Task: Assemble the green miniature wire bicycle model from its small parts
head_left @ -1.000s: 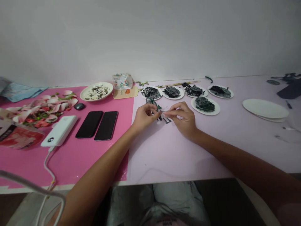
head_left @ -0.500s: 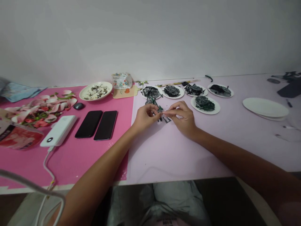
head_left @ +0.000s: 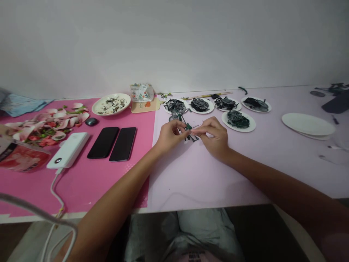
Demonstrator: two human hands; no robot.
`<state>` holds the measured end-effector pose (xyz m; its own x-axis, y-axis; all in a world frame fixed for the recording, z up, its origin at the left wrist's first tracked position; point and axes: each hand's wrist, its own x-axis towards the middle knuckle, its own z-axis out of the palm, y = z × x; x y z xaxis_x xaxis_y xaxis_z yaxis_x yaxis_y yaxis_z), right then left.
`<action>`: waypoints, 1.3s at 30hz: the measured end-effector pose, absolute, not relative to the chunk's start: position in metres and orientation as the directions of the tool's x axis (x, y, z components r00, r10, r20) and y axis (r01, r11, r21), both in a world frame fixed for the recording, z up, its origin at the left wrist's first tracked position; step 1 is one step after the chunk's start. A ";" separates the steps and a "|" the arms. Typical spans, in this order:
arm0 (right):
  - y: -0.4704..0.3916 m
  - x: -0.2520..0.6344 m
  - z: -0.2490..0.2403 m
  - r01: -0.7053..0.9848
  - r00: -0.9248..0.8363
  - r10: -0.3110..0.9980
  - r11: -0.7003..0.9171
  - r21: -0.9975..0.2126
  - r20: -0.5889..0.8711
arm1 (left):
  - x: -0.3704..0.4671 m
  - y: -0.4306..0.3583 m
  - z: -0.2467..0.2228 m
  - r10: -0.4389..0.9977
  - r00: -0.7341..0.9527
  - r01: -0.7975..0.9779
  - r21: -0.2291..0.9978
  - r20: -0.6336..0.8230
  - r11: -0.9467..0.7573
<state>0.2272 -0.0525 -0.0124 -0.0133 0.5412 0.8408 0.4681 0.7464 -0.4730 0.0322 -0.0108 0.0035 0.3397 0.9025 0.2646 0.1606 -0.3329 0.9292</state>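
Little changes: the left hand [head_left: 170, 136] and right hand [head_left: 215, 136] stay close together, so the fine handwork continues. The left fingers grip a dark-green part [head_left: 188, 126] over the bench [head_left: 185, 174]; the right fingers are pinched closed beside it, their hold unclear. Both forearms reach inward from the near side.

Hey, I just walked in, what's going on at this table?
Someone is working on a small green piece with both bare hands: the left hand pinches it, and the right hand brings its fingertips to the same spot. Loose dark parts lie by the fingers. Behind, five white plates hold more dark parts. Two black phones lie to the left, on the pink surface.
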 end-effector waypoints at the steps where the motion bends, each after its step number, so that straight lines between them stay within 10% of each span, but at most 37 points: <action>1: -0.053 0.227 -0.013 0.453 -0.021 0.550 0.749 -0.482 0.835 | 0.032 -0.010 0.003 0.902 0.338 0.167 0.927 0.267 -0.337; 19: -0.047 0.238 -0.001 0.470 -0.098 0.592 0.736 -0.487 0.800 | 0.031 -0.006 -0.006 0.913 0.346 0.062 0.965 0.217 -0.253; 28: -0.028 0.262 0.012 0.549 0.129 0.596 0.622 -0.558 0.792 | 0.027 -0.001 -0.001 0.922 0.352 -0.077 0.987 0.161 -0.143; 39: -0.044 0.235 -0.003 0.532 -0.127 0.693 0.651 -0.541 0.709 | 0.030 -0.003 -0.001 0.881 0.467 -0.268 0.961 0.069 0.067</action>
